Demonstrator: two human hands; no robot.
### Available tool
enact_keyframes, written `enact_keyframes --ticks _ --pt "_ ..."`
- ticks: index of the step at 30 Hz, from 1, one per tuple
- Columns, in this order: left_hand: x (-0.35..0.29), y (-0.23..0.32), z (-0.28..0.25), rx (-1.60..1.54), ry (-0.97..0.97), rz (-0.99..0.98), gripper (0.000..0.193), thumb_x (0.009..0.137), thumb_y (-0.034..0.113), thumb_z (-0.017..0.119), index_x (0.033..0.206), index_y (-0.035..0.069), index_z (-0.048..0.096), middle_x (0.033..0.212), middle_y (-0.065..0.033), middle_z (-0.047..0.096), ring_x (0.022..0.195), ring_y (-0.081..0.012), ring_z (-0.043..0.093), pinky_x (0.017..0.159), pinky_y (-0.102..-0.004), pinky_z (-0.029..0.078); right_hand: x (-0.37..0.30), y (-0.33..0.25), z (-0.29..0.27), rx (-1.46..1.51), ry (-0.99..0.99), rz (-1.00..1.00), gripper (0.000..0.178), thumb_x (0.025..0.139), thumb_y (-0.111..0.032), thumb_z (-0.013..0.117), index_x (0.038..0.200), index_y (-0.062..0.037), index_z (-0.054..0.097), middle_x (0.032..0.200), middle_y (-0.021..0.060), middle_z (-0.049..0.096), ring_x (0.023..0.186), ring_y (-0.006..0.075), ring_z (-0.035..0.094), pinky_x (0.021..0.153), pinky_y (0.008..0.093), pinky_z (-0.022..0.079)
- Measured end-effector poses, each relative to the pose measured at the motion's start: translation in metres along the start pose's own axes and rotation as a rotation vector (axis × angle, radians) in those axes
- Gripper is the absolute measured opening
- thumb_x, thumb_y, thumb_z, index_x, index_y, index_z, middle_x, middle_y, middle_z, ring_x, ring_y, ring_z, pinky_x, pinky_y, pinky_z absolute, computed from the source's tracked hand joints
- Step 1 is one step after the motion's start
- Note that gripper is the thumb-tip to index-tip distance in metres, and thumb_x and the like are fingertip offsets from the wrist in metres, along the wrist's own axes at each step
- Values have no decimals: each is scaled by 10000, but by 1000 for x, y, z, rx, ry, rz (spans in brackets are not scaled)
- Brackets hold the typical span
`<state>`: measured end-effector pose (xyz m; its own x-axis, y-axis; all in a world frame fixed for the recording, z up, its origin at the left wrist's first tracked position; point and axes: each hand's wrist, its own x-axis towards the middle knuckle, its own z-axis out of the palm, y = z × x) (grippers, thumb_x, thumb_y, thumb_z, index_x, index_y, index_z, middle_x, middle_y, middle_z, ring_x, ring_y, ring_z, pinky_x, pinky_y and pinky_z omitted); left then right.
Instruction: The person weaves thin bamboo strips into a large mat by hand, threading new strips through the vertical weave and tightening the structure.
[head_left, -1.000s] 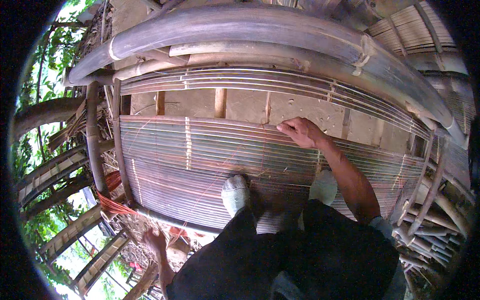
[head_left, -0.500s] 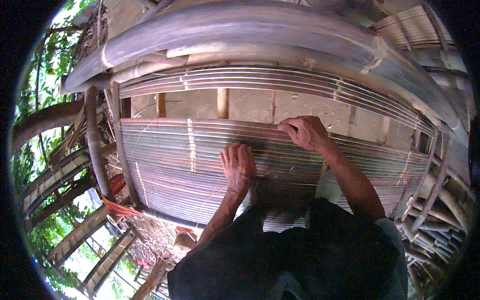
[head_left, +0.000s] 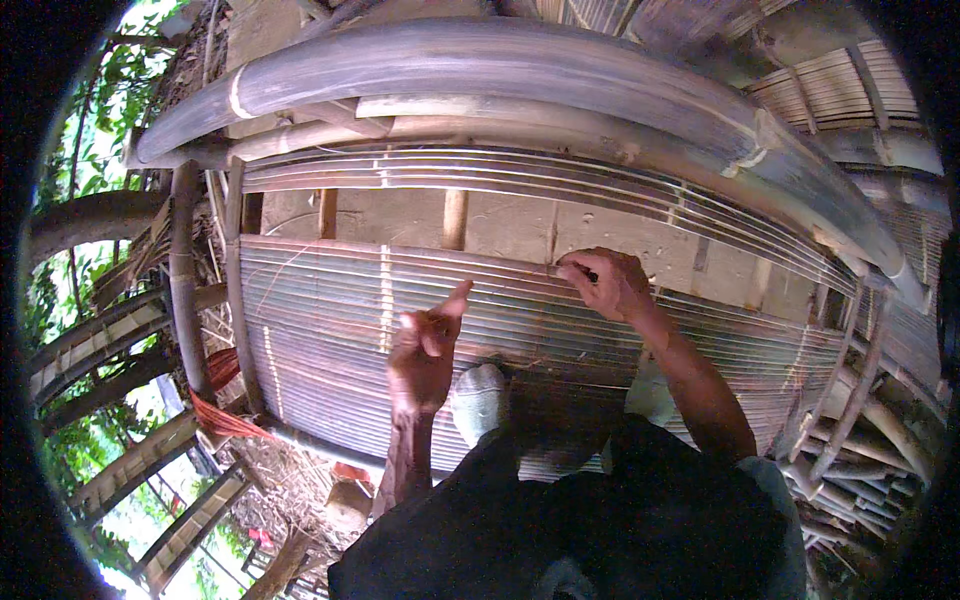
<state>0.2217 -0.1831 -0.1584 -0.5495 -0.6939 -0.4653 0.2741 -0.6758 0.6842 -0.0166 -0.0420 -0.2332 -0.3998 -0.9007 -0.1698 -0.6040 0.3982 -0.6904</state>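
Note:
A wide bamboo-slat platform (head_left: 330, 300) spreads before me, its thin slats running side to side. My left hand (head_left: 425, 355) is raised over the slats, left of centre; one finger stretches out toward the upper right and the others look bent, slightly blurred. I see nothing held in it. At the platform's far edge, beside the open gap, my right hand (head_left: 612, 285) is closed in a pinch, its fingertips at the edge slat. Anything thin between those fingertips is too small to make out. A pale grey covered knee or foot (head_left: 480, 400) shows by my left wrist.
Beyond the gap, a band of slats (head_left: 520, 175) runs below a thick bamboo pole (head_left: 500, 65). An upright post (head_left: 182, 270) and orange-red cords (head_left: 232, 420) stand at the left. Bamboo poles (head_left: 870, 465) are stacked at the lower right.
My left hand has lifted from the slats, moved left and turned, with one finger now stretched out. My right hand stays pinched at the edge slat. The view has shifted slightly.

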Motion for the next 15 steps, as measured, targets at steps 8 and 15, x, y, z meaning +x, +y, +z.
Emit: enact_keyframes --ticks 8,15 --pt "-29 -19 -9 -157 -10 13 464 1044 323 440 639 109 362 591 -26 291 605 -181 324 709 -379 353 -7 -41 21 -79 250 -341 388 886 -396 671 1105 -76 662 1027 132 644 1103 306 577 1006 448 422" --pt "-42 -16 1 25 -3 25 525 1051 289 440 574 96 338 550 -34 345 557 -184 332 648 -380 362 -13 -62 38 87 30 -461 343 799 -381 746 767 -72 602 837 119 623 920 293 593 883 450 439"
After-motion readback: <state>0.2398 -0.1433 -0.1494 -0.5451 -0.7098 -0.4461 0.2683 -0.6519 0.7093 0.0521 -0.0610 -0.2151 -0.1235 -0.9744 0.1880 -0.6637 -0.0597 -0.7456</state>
